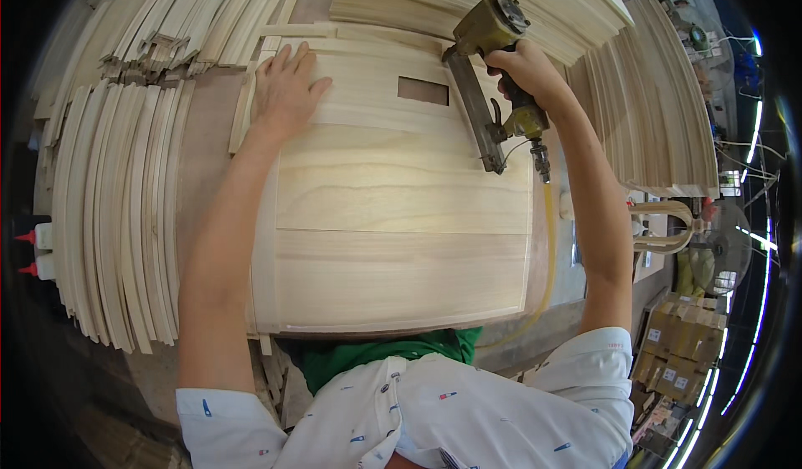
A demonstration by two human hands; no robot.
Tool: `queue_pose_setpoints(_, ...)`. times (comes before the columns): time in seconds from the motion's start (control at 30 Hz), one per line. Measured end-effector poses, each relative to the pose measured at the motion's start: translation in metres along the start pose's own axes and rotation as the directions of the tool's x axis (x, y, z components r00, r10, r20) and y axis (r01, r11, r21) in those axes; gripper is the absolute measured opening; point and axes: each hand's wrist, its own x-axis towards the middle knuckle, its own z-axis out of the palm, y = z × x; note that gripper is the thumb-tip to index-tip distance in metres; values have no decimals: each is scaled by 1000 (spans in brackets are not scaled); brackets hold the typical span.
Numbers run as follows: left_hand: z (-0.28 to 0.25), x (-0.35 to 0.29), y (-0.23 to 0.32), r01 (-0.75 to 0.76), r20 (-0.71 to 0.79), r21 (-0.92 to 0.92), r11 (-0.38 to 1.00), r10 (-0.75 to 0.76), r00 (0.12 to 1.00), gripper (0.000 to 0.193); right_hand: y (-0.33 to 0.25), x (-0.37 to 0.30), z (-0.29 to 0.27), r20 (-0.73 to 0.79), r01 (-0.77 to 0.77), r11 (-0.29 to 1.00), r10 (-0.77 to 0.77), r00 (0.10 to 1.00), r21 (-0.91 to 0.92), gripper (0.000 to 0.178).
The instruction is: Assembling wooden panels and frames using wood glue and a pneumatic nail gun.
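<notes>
A pale wooden panel (pixel 401 185) lies flat in front of me, with a small rectangular cut-out (pixel 423 91) near its far edge. My left hand (pixel 288 89) rests with spread fingers on the panel's far left corner, by a thin wood strip (pixel 296 30). In my right hand (pixel 522 72) is a pneumatic nail gun (pixel 494 85), gripped by its handle over the panel's far right part. Its nose end points toward the far edge; whether it touches the wood I cannot tell. A yellow air hose (pixel 550 227) runs from the handle's end toward me.
Bundles of thin wood strips (pixel 117 210) lie at the left, with more strips (pixel 192 10) behind them. Stacked boards stand at the back (pixel 476 1) and at the right (pixel 656 101). Two red-tipped white bottles (pixel 43 252) are far left. Cardboard boxes (pixel 681 344) and a fan (pixel 720 248) stand right.
</notes>
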Motion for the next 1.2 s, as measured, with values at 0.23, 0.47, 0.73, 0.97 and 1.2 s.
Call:
queue_pose_setpoints(0.23, 25, 7, 1, -25, -86, 10, 1000, 26, 996, 60, 31, 15, -6, -111, 17, 986, -36, 993, -169, 28)
queue_pose_setpoints(0.47, 7, -2, 0, -90, -152, -118, 989, 72, 986, 39, 20, 6, 5, -120, -8, 1000, 6, 993, -16, 20)
queue_pose_setpoints(0.73, -26, -76, -23, -71, -403, -424, 903, -118, 908, 27, 36, 19, 7, -170, 65, 987, -90, 981, -147, 26)
queue_pose_setpoints(0.97, -113, -213, -95, 322, -207, 49, 945, -306, 929, 30, 44, 28, -4, -133, 101, 991, -111, 985, -84, 23)
queue_pose_setpoints(1.2, -119, -239, -98, 435, -134, 114, 893, -420, 898, 38, 44, 21, -2, -127, 159, 985, -166, 978, -64, 27)
